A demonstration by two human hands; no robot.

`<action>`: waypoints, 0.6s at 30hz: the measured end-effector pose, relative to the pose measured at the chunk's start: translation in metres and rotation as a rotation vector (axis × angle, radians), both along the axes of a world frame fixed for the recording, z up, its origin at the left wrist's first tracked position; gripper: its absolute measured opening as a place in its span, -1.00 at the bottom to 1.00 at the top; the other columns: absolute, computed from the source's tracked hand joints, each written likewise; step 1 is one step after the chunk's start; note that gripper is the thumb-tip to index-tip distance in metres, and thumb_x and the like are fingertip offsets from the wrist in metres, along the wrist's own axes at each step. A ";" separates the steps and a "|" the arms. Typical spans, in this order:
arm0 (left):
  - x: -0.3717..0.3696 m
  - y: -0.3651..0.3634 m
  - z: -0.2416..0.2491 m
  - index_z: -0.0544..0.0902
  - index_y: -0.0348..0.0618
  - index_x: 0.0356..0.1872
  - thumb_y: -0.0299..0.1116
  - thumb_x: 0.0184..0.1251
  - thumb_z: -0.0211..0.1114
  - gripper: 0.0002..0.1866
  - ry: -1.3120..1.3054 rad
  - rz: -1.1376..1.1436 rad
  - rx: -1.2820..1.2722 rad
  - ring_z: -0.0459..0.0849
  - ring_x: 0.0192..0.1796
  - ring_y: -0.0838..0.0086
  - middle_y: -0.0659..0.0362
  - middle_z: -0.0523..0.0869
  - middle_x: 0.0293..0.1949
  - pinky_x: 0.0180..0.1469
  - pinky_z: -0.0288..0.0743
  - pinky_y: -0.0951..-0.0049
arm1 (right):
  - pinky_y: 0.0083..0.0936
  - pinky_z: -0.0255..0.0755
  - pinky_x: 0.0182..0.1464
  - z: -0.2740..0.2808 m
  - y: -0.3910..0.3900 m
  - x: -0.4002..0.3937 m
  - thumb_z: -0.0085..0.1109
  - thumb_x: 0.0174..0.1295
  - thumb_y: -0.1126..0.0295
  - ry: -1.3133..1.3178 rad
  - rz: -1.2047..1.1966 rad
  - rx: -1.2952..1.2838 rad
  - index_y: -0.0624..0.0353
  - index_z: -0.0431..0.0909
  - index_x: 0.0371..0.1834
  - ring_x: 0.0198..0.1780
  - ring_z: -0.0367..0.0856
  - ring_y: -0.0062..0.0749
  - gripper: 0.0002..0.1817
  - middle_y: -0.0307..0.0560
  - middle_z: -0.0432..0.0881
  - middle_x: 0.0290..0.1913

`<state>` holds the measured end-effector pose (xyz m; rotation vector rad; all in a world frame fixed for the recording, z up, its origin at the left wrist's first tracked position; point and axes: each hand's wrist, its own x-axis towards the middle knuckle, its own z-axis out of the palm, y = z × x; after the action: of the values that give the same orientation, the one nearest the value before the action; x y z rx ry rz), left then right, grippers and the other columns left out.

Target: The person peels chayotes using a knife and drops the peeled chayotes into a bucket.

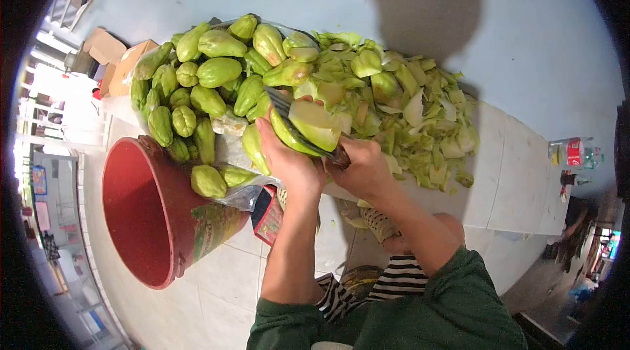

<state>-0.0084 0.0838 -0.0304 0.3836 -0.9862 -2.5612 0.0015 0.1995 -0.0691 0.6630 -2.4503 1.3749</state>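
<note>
My left hand (293, 161) is closed around a green chayote (283, 132), holding it up in front of the pile. My right hand (365, 165) grips the dark handle of a knife (278, 99). Its wide blade lies in the chayote, and a pale, thick slice (315, 124) rests against the blade's right side. Behind my hands, whole chayotes (219, 72) are heaped on the left. To the right spreads a mound of cut peels and pieces (420, 110), pale green and white.
A red bucket (172, 209) leans on its side at the left, its mouth facing left. Clear plastic (244, 196) lies under the chayotes. Cardboard boxes (134, 64) stand at the back left. A plastic bottle with a red label (575, 153) is at the far right.
</note>
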 end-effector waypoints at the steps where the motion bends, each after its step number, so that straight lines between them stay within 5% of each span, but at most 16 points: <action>1: -0.001 0.002 0.008 0.41 -0.25 0.25 0.07 0.63 -0.27 -0.41 0.001 0.018 -0.015 0.67 0.00 0.16 -0.12 0.66 0.01 0.10 0.56 0.18 | -0.39 0.38 -0.50 0.006 0.001 -0.001 0.38 -0.01 0.48 0.003 0.007 0.002 0.29 0.60 -0.31 -0.59 0.53 -0.16 -0.79 0.07 0.56 -0.54; 6: -0.003 -0.013 0.000 0.40 -0.18 0.29 0.08 0.62 -0.24 -0.43 0.023 -0.057 -0.061 0.63 0.06 0.25 -0.04 0.65 0.02 0.12 0.52 0.21 | -0.54 0.21 -0.55 0.027 0.009 -0.002 0.40 0.10 0.40 -0.413 0.039 -0.117 0.24 0.45 -0.59 -0.62 0.22 -0.68 -0.72 -0.27 0.33 -0.72; 10: -0.005 -0.024 -0.002 0.46 -0.15 0.25 0.09 0.61 -0.23 -0.43 -0.083 -0.066 -0.050 0.60 0.12 0.32 0.07 0.64 0.04 0.07 0.50 0.29 | -0.55 0.12 -0.57 0.029 0.014 -0.005 0.39 0.12 0.41 -0.674 0.029 -0.181 0.16 0.37 -0.65 -0.60 0.19 -0.74 -0.65 -0.41 0.31 -0.70; 13: -0.004 -0.024 0.007 0.50 -0.14 0.20 0.19 0.53 -0.18 -0.37 -0.104 -0.151 0.277 0.58 0.14 0.32 0.19 0.63 0.06 0.08 0.44 0.17 | -0.45 0.24 -0.51 0.020 0.018 -0.008 0.43 0.06 0.26 -0.727 0.079 -0.190 0.26 0.45 -0.56 -0.58 0.28 -0.62 -0.64 -0.24 0.39 -0.67; 15: -0.006 -0.025 0.003 0.50 -0.15 0.18 0.19 0.52 -0.19 -0.38 -0.047 -0.209 0.328 0.57 0.16 0.29 0.15 0.62 0.07 0.09 0.43 0.13 | -0.58 0.06 -0.57 0.021 0.016 -0.009 0.39 0.14 0.43 -0.667 0.083 -0.403 0.13 0.34 -0.69 -0.61 0.17 -0.75 -0.61 -0.43 0.30 -0.71; 18: -0.010 -0.022 0.005 0.50 -0.18 0.12 0.16 0.52 -0.20 -0.39 0.018 -0.262 0.400 0.55 0.14 0.19 0.01 0.60 0.08 0.17 0.42 0.05 | -0.57 0.08 -0.57 0.019 0.029 -0.030 0.39 0.15 0.43 -0.598 0.043 -0.354 0.14 0.34 -0.68 -0.62 0.18 -0.74 -0.61 -0.44 0.30 -0.71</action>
<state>-0.0185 0.0616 -0.0249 0.3538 -0.5405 -2.9983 -0.0282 0.2281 -0.0501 0.2396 -2.4884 2.2116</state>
